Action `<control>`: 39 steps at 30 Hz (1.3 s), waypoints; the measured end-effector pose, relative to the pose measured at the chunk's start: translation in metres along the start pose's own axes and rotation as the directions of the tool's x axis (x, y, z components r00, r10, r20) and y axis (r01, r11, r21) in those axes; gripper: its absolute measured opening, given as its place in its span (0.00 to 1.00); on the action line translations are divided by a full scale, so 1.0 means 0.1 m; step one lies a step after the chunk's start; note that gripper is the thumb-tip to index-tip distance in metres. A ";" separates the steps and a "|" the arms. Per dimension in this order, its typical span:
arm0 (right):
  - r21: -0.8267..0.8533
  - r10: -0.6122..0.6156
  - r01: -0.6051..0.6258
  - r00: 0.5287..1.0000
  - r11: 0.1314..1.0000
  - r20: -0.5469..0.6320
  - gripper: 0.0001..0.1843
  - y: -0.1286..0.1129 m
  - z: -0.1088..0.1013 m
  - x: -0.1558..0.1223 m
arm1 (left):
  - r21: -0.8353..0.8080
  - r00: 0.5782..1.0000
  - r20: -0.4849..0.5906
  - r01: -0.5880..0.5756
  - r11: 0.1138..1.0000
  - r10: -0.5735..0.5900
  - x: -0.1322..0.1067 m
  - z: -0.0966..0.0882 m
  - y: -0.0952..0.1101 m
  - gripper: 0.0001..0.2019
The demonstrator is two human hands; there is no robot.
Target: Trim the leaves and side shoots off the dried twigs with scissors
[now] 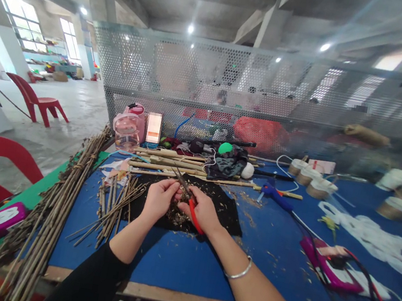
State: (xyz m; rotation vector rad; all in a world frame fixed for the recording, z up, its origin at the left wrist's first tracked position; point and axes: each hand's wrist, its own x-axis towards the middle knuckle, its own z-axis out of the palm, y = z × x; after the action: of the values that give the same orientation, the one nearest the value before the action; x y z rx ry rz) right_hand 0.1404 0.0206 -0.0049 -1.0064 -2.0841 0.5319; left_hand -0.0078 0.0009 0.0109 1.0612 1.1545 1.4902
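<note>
My right hand (205, 212) is closed around a pair of scissors (194, 216) with red handles, its dark blades pointing up and away over my left fingers. My left hand (158, 197) pinches a small brown dried plant piece (183, 195) close to the blades; its exact shape is partly hidden by my fingers. Under both hands a black cloth (227, 211) lies on the blue tabletop, strewn with brown plant scraps (176, 216). Left of the cloth, short cut stalks (112, 207) lie in a loose, crossing pile.
A long bundle of dried stalks (61, 204) runs along the left edge. Bamboo sticks (167, 169) lie behind the cloth. On the right are a blue glue gun (276, 195), a purple device (341, 277) with cables, white cord (367, 235) and tubs (321, 187). A perforated metal screen (197, 78) stands behind.
</note>
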 end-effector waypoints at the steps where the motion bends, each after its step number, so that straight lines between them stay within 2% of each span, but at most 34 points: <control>1: -0.038 -0.003 0.003 1.000 0.999 0.002 0.24 0.01 0.00 0.00 | -0.005 1.000 0.001 0.001 1.000 -0.001 0.00 0.00 0.00 0.14; 5: -0.073 -0.031 0.031 1.000 0.997 -0.001 0.27 0.03 -0.01 0.00 | 0.039 0.999 0.037 -0.002 0.999 0.001 -0.01 0.01 0.03 0.11; 10: -0.061 -0.004 0.005 1.000 0.998 0.019 0.21 0.03 -0.04 0.02 | 0.135 0.998 0.047 -0.052 0.990 0.046 0.00 -0.02 0.03 0.11; 23: -0.032 0.108 -0.107 0.994 0.994 0.027 0.14 0.12 -0.01 0.02 | 0.223 0.999 0.034 -0.036 0.974 0.029 0.10 -0.10 -0.15 0.13; 25: 0.041 0.145 -0.144 0.988 0.989 -0.044 0.15 0.12 -0.03 0.04 | 0.240 0.999 0.041 -0.017 0.971 0.007 0.09 -0.09 -0.16 0.13; 27: 0.191 0.198 -0.175 0.974 0.966 -0.108 0.16 0.08 -0.05 0.07 | 0.257 0.997 0.072 -0.021 0.966 0.002 0.06 -0.07 -0.16 0.16; 28: 0.285 0.228 -0.190 0.968 0.940 -0.106 0.17 0.05 -0.06 0.08 | 0.265 0.995 0.104 -0.038 0.963 0.010 0.04 -0.05 -0.15 0.20; 30: 0.450 0.283 -0.241 0.959 0.860 -0.028 0.17 -0.02 -0.07 0.09 | 0.277 0.982 0.186 -0.090 0.957 0.039 -0.01 -0.02 -0.14 0.30; 32: 0.542 0.284 -0.255 0.958 0.801 0.031 0.17 -0.08 -0.09 0.09 | 0.297 0.964 0.258 -0.140 0.945 0.062 -0.05 0.01 -0.14 0.34; 35: 0.583 0.271 -0.240 0.962 0.776 0.036 0.16 -0.13 -0.11 0.10 | 0.344 0.955 0.288 -0.169 0.924 0.067 -0.08 0.03 -0.14 0.33; 39: 0.535 0.307 -0.211 0.947 0.818 -0.097 0.17 -0.10 -0.16 0.12 | 0.462 0.948 0.306 -0.229 0.857 0.088 -0.09 0.03 -0.12 0.18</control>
State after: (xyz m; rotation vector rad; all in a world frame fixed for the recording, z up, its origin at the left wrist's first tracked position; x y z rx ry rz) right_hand 0.1428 0.0245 0.0167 -0.9705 -1.5191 1.0420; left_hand -0.0013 -0.0060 -0.0012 1.6962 1.3016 1.1364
